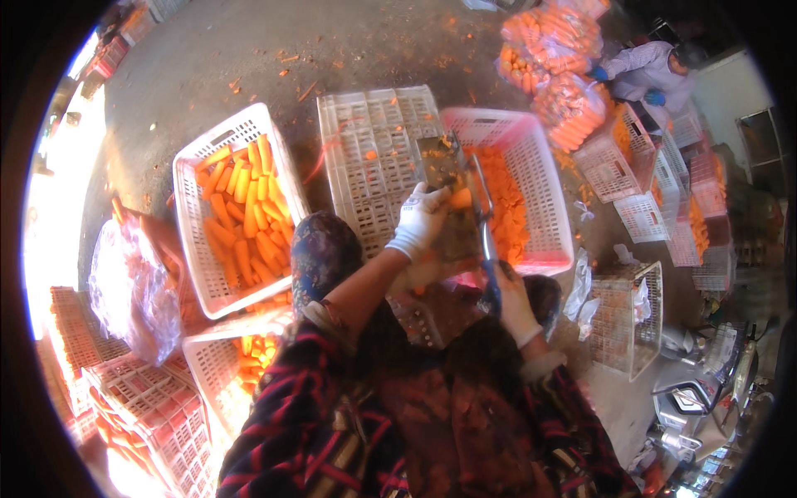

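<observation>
My left hand (421,217), in a white glove, is closed around a carrot (460,198) above a dark board (452,234). The carrot's orange end sticks out to the right, towards the blade. My right hand (515,303), also in a pale glove, grips the blue handle of a long knife (486,217). Its blade points away from me, beside the carrot's end; whether they touch I cannot tell. To the right of the knife, a pink-white crate (550,195) holds many cut carrot pieces (508,207).
An upturned pale crate (357,137) lies beyond my left hand. At left, a white crate (193,249) holds whole carrots (247,207). Bagged carrots (564,108), stacked crates (610,162) and a person (652,75) are at far right. A motorbike (697,398) stands near right.
</observation>
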`<state>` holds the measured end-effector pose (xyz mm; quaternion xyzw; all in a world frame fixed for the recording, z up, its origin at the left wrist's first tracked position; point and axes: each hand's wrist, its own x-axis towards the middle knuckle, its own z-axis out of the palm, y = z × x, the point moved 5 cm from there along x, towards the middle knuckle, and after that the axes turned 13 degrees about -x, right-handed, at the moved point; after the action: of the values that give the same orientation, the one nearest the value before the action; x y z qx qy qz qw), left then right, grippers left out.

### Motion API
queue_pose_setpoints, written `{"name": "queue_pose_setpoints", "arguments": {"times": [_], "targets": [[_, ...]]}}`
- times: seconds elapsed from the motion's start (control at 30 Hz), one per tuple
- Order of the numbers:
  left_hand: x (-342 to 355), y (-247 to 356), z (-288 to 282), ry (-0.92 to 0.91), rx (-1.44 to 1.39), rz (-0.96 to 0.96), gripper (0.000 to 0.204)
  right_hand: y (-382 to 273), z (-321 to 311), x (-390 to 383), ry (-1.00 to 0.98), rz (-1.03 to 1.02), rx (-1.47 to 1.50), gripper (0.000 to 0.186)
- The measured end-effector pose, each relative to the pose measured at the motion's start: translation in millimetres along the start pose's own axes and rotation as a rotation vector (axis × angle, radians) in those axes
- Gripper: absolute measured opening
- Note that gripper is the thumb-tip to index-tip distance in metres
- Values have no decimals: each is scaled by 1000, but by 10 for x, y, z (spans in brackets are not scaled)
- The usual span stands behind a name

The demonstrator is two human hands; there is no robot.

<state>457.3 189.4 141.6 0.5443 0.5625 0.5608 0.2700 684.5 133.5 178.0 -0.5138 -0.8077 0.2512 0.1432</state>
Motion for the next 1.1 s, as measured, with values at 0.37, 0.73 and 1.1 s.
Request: {"name": "queue_pose_setpoints", "arguments": {"times": [0.37,0.73,1.1], "targets": [[178,44,119,-65,25,-38,18,373,370,-124,-69,401,349,29],[178,75,219,-86,123,-46,21,169,241,-141,99,386,187,38],[196,21,258,-42,66,46,13,-484,-420,-38,-201,703,675,30]]}}
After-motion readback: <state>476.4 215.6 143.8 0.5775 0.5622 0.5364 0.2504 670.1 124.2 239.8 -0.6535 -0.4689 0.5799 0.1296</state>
